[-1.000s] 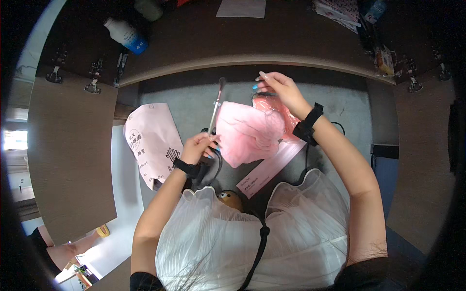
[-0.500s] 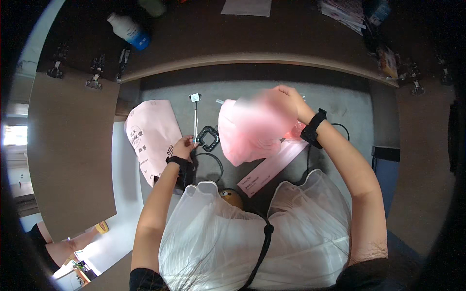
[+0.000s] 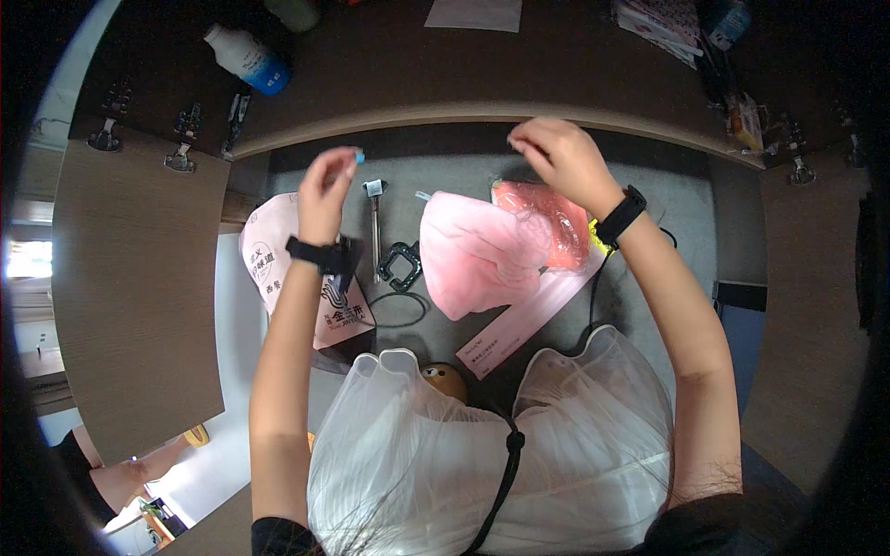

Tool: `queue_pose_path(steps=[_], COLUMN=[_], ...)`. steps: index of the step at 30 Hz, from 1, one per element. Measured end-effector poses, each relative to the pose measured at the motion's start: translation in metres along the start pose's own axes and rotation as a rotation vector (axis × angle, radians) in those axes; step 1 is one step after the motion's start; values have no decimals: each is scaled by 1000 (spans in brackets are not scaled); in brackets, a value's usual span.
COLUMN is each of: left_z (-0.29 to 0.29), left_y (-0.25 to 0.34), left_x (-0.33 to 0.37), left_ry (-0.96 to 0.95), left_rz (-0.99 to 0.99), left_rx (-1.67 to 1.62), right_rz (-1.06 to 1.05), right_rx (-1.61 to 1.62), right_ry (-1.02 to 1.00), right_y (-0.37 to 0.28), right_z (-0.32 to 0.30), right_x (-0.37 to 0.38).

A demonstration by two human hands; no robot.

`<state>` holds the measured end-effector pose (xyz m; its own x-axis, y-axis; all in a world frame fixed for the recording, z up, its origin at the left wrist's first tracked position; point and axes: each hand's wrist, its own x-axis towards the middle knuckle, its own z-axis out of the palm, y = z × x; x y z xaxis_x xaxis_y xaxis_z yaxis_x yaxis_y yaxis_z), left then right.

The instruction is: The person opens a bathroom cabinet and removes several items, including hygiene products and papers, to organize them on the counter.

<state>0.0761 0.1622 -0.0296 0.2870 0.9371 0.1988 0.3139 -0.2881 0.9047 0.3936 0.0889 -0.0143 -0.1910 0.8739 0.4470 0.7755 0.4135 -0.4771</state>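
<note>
My left hand point(image 3: 326, 185) is raised above the pink printed paper bag point(image 3: 269, 250), its fingers bent together with a small blue piece point(image 3: 360, 158) at their tips. Toward the cabinet's front edge, my right hand point(image 3: 561, 157) is held up with its fingers curled; whether anything small is between them cannot be seen. Below it lie a soft pink cloth item point(image 3: 473, 250) and a coral-coloured packet in clear plastic point(image 3: 561, 218). A slim silver rod with a white-tagged top point(image 3: 375, 232) lies beside a black square frame point(image 3: 401, 267).
A long pink box point(image 3: 514, 329) slants below the cloth. Dark cables point(image 3: 422, 306) lie on the grey surface. Ahead runs a wooden shelf edge point(image 3: 482, 122); a white-and-blue bottle point(image 3: 246, 60) and papers point(image 3: 658, 23) are beyond it. Open cabinet doors point(image 3: 139, 296) flank both sides.
My left hand has let go of the rod and moved up. My right hand has released the pink cloth and lifted away, uncovering more of the coral packet.
</note>
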Motion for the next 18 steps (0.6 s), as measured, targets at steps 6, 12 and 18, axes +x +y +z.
queue_pose_path(steps=[6, 12, 18], left_z=[25, 63, 59], left_y=[39, 12, 39], left_x=[68, 72, 83], left_ry=[-120, -311, -547], left_rz=[423, 489, 249], left_rx=[796, 1032, 1246], right_rz=[-39, 48, 172], right_rx=[-124, -404, -409], right_ry=[160, 151, 51], right_y=[4, 16, 32], right_z=[0, -1, 1], right_x=[4, -14, -20])
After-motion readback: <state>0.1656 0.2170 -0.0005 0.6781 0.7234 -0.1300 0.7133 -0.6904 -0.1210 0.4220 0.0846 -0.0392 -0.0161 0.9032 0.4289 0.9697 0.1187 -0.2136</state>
